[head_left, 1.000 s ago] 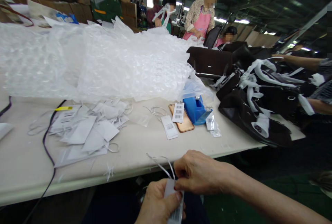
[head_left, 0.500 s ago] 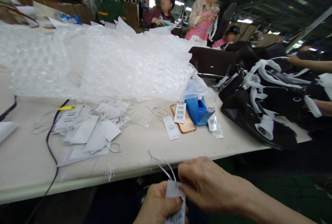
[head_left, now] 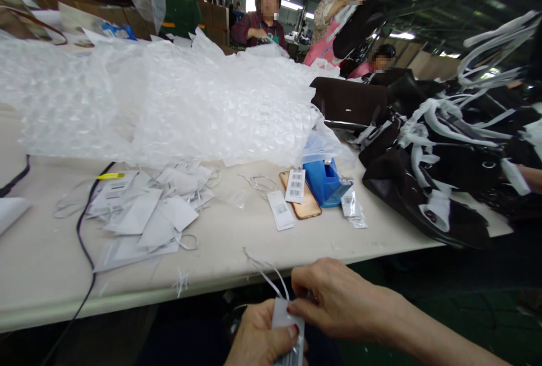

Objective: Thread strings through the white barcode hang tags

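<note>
At the table's front edge, my left hand (head_left: 262, 335) pinches a white tag (head_left: 281, 315) between thumb and fingers. Looped white strings rise from the tag's top end. My right hand (head_left: 326, 298) has its curled fingers and thumb at the tag's upper right corner, closed on it. Beyond them on the table lie two more white tags (head_left: 280, 209), one partly over a gold phone (head_left: 311, 205). A blue tape dispenser (head_left: 325, 184) stands just right of the phone.
A heap of white tags (head_left: 138, 210) lies at the left beside a black cord (head_left: 80, 230). Bubble wrap (head_left: 178, 100) covers the table's back. Dark bags (head_left: 393, 191) with white-wrapped straps are piled at the right. Several people are across the table.
My hands and the tag have barely shifted. Across the table a person in pink has raised a dark bag, and at the right white-wrapped straps have come up into view.
</note>
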`<state>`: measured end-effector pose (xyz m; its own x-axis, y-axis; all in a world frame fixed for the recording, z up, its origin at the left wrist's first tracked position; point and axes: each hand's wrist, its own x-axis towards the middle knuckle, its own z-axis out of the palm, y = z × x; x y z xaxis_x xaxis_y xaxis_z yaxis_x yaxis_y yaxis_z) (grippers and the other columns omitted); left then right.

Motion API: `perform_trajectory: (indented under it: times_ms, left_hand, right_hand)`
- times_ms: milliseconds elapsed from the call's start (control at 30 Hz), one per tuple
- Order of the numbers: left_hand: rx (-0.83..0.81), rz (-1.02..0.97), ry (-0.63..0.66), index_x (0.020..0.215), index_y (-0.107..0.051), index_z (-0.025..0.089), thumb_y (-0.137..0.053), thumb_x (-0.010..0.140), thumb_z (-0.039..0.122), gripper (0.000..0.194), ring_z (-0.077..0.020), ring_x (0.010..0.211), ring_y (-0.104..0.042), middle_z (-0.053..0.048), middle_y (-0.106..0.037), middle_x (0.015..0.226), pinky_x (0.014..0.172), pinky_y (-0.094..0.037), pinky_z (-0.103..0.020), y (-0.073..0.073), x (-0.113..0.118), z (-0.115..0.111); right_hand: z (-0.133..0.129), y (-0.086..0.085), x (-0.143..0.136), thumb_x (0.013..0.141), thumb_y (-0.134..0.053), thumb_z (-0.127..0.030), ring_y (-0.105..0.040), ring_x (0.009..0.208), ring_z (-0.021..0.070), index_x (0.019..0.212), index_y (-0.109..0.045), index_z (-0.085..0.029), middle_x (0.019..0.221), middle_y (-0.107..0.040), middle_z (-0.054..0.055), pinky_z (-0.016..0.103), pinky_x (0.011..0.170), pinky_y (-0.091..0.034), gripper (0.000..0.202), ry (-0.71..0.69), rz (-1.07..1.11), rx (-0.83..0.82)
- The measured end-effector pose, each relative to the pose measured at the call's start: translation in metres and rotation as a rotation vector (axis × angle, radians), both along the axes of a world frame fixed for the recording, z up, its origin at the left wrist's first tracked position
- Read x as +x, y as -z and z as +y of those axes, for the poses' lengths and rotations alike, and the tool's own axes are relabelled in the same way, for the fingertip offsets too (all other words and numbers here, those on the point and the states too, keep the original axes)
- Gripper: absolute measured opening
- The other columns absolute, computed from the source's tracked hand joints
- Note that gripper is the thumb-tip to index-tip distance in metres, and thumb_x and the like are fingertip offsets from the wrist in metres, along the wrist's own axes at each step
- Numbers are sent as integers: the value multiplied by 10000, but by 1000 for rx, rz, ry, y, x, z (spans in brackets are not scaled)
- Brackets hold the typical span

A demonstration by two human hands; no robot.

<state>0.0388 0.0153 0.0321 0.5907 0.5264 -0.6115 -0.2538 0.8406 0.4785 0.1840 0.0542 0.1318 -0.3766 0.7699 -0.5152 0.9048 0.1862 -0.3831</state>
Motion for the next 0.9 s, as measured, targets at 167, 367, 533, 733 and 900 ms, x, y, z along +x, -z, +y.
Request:
perform_trajectory:
  times_ms: [167, 367, 533, 733, 900]
  left_hand:
    - [47, -46, 33, 654, -620, 121, -837, 394, 458, 478, -79, 410, -521, -23, -639, 500, 453, -345, -200, 1, -1, 1]
    - [81, -88, 37, 639, -657, 114, -832, 400, 466, 460, -59, 437, -483, -19, -628, 505, 486, -316, -191, 2, -3, 3]
    - [69, -28, 47, 652, -632, 123, -830, 388, 481, 487, -70, 427, -496, -24, -638, 510, 486, -342, -202, 5, -5, 5]
    - [47, -16, 29, 709, -611, 123, -825, 392, 488, 529, -96, 417, -535, -29, -646, 520, 444, -336, -203, 10, -5, 7]
    - [120, 45, 14, 683, -587, 134, -785, 412, 544, 530, -105, 416, -498, -1, -585, 497, 442, -327, -222, 11, -4, 8]
  right_hand:
    - [13, -3, 11, 757, -431, -203, -538, 648, 141, 806, -638, -170, 738, -641, 30, 223, 561, -368, 216, -100, 114, -207]
    - [27, 10, 23, 736, -457, -176, -469, 580, 89, 867, -620, -161, 659, -542, -32, 190, 545, -377, 210, -18, 305, -491]
    - [18, 0, 15, 760, -459, -198, -517, 650, 117, 811, -621, -169, 725, -608, 5, 205, 569, -361, 172, -84, 179, -189]
    - [7, -6, 0, 770, -479, -220, -553, 638, 135, 740, -599, -169, 716, -654, 35, 222, 551, -319, 133, -80, 52, -12]
    - [8, -2, -6, 755, -493, -241, -476, 576, 110, 661, -576, -159, 598, -562, -6, 228, 520, -274, 150, 48, 41, -25]
